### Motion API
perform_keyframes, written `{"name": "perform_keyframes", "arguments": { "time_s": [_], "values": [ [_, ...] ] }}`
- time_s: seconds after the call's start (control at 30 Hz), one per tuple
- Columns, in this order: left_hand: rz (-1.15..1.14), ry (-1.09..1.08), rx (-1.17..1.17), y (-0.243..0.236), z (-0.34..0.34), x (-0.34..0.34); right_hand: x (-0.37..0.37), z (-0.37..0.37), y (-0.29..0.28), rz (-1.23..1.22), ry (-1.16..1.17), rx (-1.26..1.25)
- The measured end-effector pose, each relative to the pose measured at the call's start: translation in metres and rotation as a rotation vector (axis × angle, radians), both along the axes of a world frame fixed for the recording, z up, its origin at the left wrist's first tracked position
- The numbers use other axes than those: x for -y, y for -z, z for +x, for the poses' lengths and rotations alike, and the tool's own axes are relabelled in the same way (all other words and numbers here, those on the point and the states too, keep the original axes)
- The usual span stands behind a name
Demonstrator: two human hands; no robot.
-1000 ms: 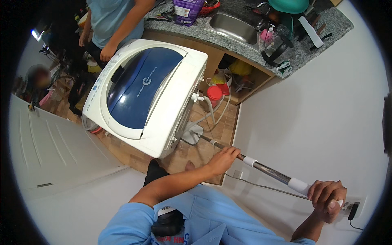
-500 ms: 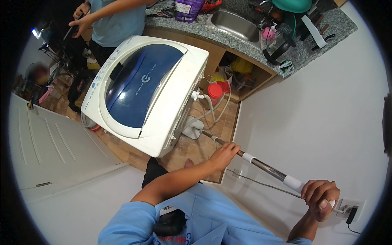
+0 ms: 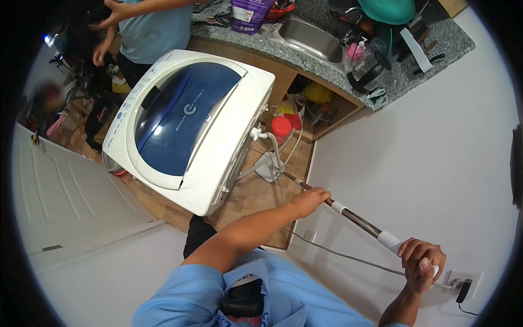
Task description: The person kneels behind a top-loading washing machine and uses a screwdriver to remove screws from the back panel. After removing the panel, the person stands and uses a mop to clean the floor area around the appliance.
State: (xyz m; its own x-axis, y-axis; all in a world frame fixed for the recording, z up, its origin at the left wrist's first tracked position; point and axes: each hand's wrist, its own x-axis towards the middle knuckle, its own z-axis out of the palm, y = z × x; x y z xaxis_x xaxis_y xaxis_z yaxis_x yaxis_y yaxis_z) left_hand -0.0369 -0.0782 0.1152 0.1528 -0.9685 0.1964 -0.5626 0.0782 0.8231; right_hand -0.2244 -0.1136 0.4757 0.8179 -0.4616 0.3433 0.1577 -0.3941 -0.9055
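A flat mop [image 3: 359,220] with a metal pole and white sleeves slants across the lower right. My left hand [image 3: 311,202] is closed around the middle of its pole. My right hand [image 3: 423,264] grips the white upper end, near the wall. The pale flat mop head [image 3: 269,167] rests on the wooden floor [image 3: 248,196], beside the washing machine's hoses [image 3: 275,146]. Just left of it stands a white top-loading washing machine [image 3: 231,131] with a dark blue lid [image 3: 180,125], which is closed.
A red-lidded container [image 3: 281,127] stands before an open cabinet [image 3: 332,106] under the granite counter with its sink [image 3: 313,41]. A cord [image 3: 348,255] runs to a wall outlet [image 3: 462,284]. Another person [image 3: 155,32] stands behind the machine. A white door [image 3: 71,191] is at left.
The mop head has slid right, away from the washing machine and toward the hoses and wall. My left hand has shifted slightly right with the pole. The other person's hands have moved apart.
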Motion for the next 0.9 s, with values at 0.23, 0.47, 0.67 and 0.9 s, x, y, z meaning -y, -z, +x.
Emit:
{"name": "perform_keyframes", "arguments": {
  "time_s": [0.23, 0.47, 0.67, 0.9],
  "values": [
    [0.053, 0.059, -0.028, -0.007, 0.000, -0.001, -0.015, 0.004, -0.004, -0.024, 0.039, -0.038],
    [-0.051, -0.079, -0.015, -0.003, -0.008, -0.001, 0.013, 0.007, -0.016, 0.053, -0.153, -0.034],
    [-0.041, -0.183, 0.040, -0.013, -0.010, -0.027, 0.010, -0.001, -0.015, 0.073, -0.171, -0.035],
    [0.056, -0.202, 0.011, -0.009, 0.002, -0.036, 0.006, 0.008, -0.004, 0.082, -0.165, -0.050]
  ]
}}
